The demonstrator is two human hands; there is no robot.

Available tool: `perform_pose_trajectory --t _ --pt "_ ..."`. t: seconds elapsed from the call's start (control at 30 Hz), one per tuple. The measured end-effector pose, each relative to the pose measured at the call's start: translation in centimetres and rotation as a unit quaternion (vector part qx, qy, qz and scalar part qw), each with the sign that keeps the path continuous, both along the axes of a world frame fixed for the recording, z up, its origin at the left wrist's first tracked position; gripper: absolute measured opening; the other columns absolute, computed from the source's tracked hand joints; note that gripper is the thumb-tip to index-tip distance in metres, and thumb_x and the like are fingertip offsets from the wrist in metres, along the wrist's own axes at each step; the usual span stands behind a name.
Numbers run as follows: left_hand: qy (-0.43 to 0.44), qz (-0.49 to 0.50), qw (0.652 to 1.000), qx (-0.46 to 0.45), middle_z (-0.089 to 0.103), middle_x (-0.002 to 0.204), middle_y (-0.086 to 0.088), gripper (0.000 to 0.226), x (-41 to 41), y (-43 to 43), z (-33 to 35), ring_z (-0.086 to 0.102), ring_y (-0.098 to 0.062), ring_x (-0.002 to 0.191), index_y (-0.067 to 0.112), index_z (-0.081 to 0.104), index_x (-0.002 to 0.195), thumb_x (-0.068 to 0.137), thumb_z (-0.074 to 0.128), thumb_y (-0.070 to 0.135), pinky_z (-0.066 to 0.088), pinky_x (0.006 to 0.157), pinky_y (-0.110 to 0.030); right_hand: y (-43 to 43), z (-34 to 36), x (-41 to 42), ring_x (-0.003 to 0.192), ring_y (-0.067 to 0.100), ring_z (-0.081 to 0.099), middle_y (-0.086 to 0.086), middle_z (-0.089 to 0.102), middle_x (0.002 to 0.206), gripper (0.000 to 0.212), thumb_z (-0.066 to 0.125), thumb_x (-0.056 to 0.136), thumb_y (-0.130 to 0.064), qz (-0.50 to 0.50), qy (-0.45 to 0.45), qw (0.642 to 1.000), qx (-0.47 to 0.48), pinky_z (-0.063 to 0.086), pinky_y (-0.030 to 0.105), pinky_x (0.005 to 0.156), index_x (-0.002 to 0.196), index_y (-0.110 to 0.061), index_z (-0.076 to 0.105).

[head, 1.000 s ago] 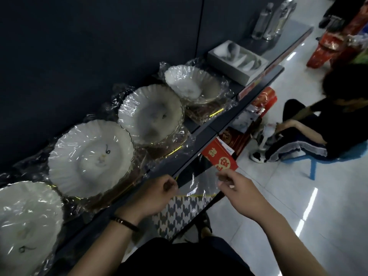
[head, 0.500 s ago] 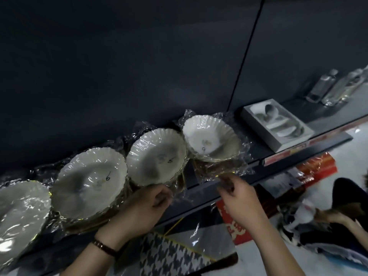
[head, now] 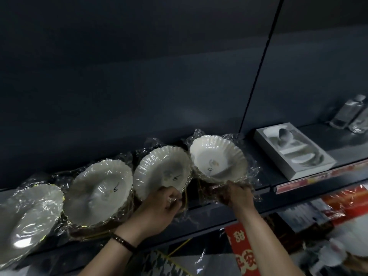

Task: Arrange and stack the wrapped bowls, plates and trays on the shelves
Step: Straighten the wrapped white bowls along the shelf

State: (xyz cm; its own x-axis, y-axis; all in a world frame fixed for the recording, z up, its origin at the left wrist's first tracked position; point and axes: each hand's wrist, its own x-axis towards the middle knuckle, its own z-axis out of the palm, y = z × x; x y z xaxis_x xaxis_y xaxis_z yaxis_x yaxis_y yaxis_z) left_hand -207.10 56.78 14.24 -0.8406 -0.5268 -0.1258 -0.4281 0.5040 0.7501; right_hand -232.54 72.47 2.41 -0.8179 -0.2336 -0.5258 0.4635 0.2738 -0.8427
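Several white scalloped bowls in clear wrap stand in a row on the dark shelf (head: 264, 193). My left hand (head: 159, 210) pinches the wrap at the front rim of the third wrapped bowl (head: 161, 169). Gripping the front underside of the rightmost wrapped bowl (head: 217, 158) is my right hand (head: 237, 196). To the left sit the second wrapped bowl (head: 99, 191) and the leftmost wrapped bowl (head: 27, 218), both tilted forward.
A white boxed spoon set (head: 292, 152) lies on the shelf right of the bowls. Clear glass bottles (head: 350, 114) stand at the far right. Red packages (head: 245, 253) and a houndstooth-patterned item (head: 159, 265) sit on the level below. A dark back panel rises behind.
Both hands rose from below the shelf edge onto the bowls: the left took the third bowl's wrap, the right closed under the rightmost bowl. The view tilted up toward the shelf.
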Motion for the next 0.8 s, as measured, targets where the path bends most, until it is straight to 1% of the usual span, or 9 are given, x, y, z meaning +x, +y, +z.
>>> perform_pose_trajectory --t 0.07,0.13,0.17,0.27,0.4,0.5,0.6,0.7,0.8 --pt "0.001 0.012 1.000 0.001 0.073 0.110 0.011 0.007 0.3 0.0 -0.2 0.072 0.001 0.097 0.036 0.070 0.100 0.098 0.070 0.029 0.058 0.091 -0.020 -1.0 -0.6 -1.0 0.093 0.034 0.078 0.016 0.078 0.110 0.074 0.086 0.058 -0.055 -0.009 -0.025 0.999 -0.021 0.063 0.062 0.086 0.113 -0.008 0.071" --pt "-0.002 0.027 1.000 -0.002 0.074 0.106 0.012 0.007 0.7 -0.2 -0.4 0.072 0.005 0.095 0.030 0.073 0.101 0.099 0.070 0.024 0.057 0.090 -0.018 -1.6 2.0 -0.5 0.080 0.032 0.075 0.020 0.079 0.099 0.048 0.073 0.073 -0.046 -0.015 -0.037 0.999 -0.028 0.063 0.062 0.075 0.104 -0.008 0.072" --pt "-0.005 0.030 1.000 -0.007 0.075 0.104 0.014 0.006 0.9 -0.3 -0.5 0.072 0.005 0.094 0.030 0.073 0.101 0.099 0.070 0.026 0.058 0.090 -0.021 -1.9 3.6 0.0 0.077 0.032 0.073 0.021 0.079 0.096 0.040 0.071 0.078 -0.041 -0.017 -0.038 0.999 -0.026 0.062 0.056 0.071 0.101 -0.009 0.072" --pt "-0.013 0.039 0.999 -0.011 0.075 0.101 0.018 0.006 1.1 -0.7 -0.3 0.072 0.005 0.093 0.033 0.072 0.100 0.098 0.068 0.028 0.060 0.091 -0.029 -2.2 6.4 0.9 0.081 0.032 0.073 0.016 0.072 0.088 0.021 0.068 0.095 -0.025 -0.029 0.009 0.998 0.047 0.063 0.048 0.076 0.095 -0.004 0.067" --pt "-0.012 0.047 0.999 -0.017 0.074 0.104 0.016 0.006 0.6 -0.6 0.1 0.072 0.006 0.093 0.032 0.072 0.100 0.099 0.067 0.027 0.059 0.090 -0.027 -2.4 6.3 0.8 0.092 0.036 0.072 0.018 0.072 0.100 0.030 0.067 0.097 -0.024 -0.026 0.053 0.990 0.127 0.064 0.049 0.082 0.112 0.003 0.067" --pt "-0.018 0.046 0.999 -0.017 0.073 0.105 0.015 0.006 0.4 -0.6 0.2 0.071 0.006 0.091 0.031 0.072 0.101 0.100 0.067 0.027 0.057 0.084 -0.019 -2.7 6.0 0.4 0.093 0.036 0.072 0.016 0.071 0.100 0.032 0.071 0.095 -0.026 -0.036 0.047 0.990 0.130 0.064 0.052 0.086 0.110 0.002 0.066" --pt "-0.022 0.047 0.998 -0.020 0.073 0.102 0.015 0.008 0.5 -1.0 0.1 0.069 0.009 0.083 0.037 0.070 0.097 0.099 0.068 0.030 0.053 0.077 -0.014 -2.7 6.2 0.1 0.090 0.030 0.067 0.009 0.065 0.089 0.030 0.072 0.096 -0.029 -0.041 0.040 0.992 0.112 0.063 0.047 0.085 0.106 -0.002 0.063" --pt "-0.026 0.057 0.997 -0.038 0.072 0.101 0.016 0.011 1.0 -1.2 0.1 0.067 0.011 0.089 0.039 0.069 0.095 0.099 0.069 0.029 0.053 0.082 -0.015 -2.6 6.2 -0.5 0.087 0.028 0.066 0.010 0.067 0.092 0.031 0.071 0.099 -0.033 -0.046 0.043 0.994 0.089 0.056 0.039 0.076 0.104 -0.003 0.066" --pt "-0.027 0.083 0.995 -0.051 0.072 0.100 0.017 0.009 2.1 -1.4 0.2 0.067 0.008 0.096 0.038 0.071 0.095 0.098 0.072 0.029 0.055 0.089 -0.019 -2.6 6.8 -1.1 0.094 0.035 0.072 0.018 0.073 0.105 0.030 0.067 0.101 -0.031 -0.068 0.053 0.994 0.067 0.058 0.040 0.078 0.111 -0.002 0.066"
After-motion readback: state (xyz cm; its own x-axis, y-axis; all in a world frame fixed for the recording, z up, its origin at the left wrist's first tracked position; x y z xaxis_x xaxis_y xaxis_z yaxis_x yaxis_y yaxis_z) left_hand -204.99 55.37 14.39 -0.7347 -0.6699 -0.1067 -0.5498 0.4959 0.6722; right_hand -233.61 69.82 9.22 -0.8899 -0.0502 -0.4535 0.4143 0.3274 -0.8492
